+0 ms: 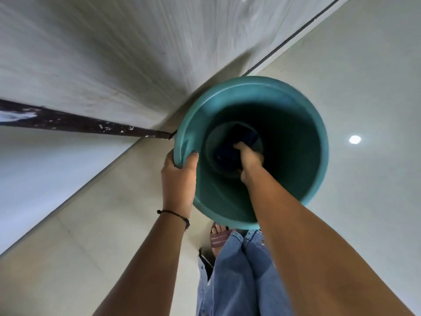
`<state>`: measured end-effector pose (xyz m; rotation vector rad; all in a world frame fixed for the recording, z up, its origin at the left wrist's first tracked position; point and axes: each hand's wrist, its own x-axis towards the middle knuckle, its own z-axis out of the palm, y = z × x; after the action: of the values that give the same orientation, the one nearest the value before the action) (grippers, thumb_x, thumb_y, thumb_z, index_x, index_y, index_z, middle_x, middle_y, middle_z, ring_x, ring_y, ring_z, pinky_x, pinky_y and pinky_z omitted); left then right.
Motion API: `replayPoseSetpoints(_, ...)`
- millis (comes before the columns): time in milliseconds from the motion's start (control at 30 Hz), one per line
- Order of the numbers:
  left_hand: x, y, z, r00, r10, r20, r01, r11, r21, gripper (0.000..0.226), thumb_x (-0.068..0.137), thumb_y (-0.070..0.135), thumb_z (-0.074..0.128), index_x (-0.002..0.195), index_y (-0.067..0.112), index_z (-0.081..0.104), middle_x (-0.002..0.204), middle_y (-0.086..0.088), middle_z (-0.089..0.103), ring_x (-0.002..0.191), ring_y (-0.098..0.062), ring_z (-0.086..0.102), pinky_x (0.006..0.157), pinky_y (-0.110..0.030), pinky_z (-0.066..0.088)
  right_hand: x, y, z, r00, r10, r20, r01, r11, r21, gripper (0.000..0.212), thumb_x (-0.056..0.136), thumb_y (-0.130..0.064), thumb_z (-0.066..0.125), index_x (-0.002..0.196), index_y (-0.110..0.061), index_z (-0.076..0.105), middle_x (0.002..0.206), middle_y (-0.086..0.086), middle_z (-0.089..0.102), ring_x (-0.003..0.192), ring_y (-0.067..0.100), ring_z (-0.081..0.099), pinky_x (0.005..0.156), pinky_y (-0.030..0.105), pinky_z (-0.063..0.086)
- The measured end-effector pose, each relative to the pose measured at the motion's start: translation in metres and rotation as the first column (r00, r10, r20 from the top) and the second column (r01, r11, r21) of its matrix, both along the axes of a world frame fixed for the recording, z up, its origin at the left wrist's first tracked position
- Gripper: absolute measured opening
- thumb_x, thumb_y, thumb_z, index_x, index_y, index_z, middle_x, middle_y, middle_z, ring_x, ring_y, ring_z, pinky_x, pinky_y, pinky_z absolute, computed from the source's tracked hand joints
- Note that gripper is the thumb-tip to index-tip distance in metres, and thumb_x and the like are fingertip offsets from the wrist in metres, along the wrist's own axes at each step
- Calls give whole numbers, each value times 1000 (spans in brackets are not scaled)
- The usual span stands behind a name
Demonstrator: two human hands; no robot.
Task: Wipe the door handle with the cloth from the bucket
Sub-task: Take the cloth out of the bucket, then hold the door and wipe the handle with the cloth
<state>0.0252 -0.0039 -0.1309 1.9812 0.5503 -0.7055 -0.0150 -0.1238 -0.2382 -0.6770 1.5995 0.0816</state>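
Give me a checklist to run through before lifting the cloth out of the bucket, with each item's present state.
1. Bucket steadied: ok, the left hand grips its rim.
2. Right hand at the cloth: ok, it is down at the bottom of the bucket, on the dark cloth.
3. Cloth firmly pinched: cannot tell, the fingers are hidden behind the hand.
4. Cloth wet or dry: cannot tell, the inside of the bucket is too dark.
5. Way out of the bucket: ok, nothing but the cloth and the right hand shows inside.
6. Door handle within sight: not ok, it is not in view.
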Motion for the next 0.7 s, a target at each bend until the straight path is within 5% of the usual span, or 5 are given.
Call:
replayPoseSetpoints(167, -4, 2, 87, 996, -83, -20, 85, 991, 105, 59, 88, 35, 57, 141, 16, 38, 147, -6, 39, 137, -22, 34, 114, -40, 30, -33, -12, 143, 948, 240, 208, -223, 970, -101, 13, 80, -3, 61, 82, -14, 66, 86, 12, 68, 80, 25, 62, 68, 35, 55)
replayPoseSetpoints(300, -6, 6, 208, 962, -272, 8, 271, 962, 17, 47, 90, 30, 58, 132, 11, 50, 137, -7, 50, 127, -16, 43, 105, -27, 32, -64, -22, 285, 879, 341, 332, -336, 939, -75, 34, 68, -14, 64, 102, -17, 67, 100, 14, 71, 94, 32, 65, 92, 55, 51)
replayPoseSetpoints(433, -19, 24, 345, 913, -407, 4, 401, 898, -183, 60, 80, 47, 56, 128, 10, 57, 130, -2, 60, 116, -8, 55, 97, -21, 40, -71, -9, 432, 795, 456, 400, -461, 883, -92, 48, 72, -16, 68, 119, -13, 59, 120, 20, 66, 112, 41, 62, 94, 65, 48)
replayPoseSetpoints(533, -37, 47, 442, 947, -320, 7, 303, 891, -338, 44, 89, 34, 58, 126, 11, 57, 118, -1, 66, 97, 1, 63, 79, -11, 48, -67, 17, 531, 681, 562, 469, -577, 806, -129, 49, 76, -16, 66, 123, -9, 56, 124, 24, 62, 116, 43, 58, 99, 64, 44)
replayPoseSetpoints(700, -72, 136, 538, 995, -6, 101, 49, 904, -425, 25, 88, 7, 60, 112, 14, 59, 105, -6, 69, 93, -19, 67, 81, -30, 57, -60, 82, 639, 482, 616, 623, -733, 673, -99, 25, 95, -24, 49, 103, -10, 68, 100, 11, 75, 94, 27, 68, 97, 51, 44)
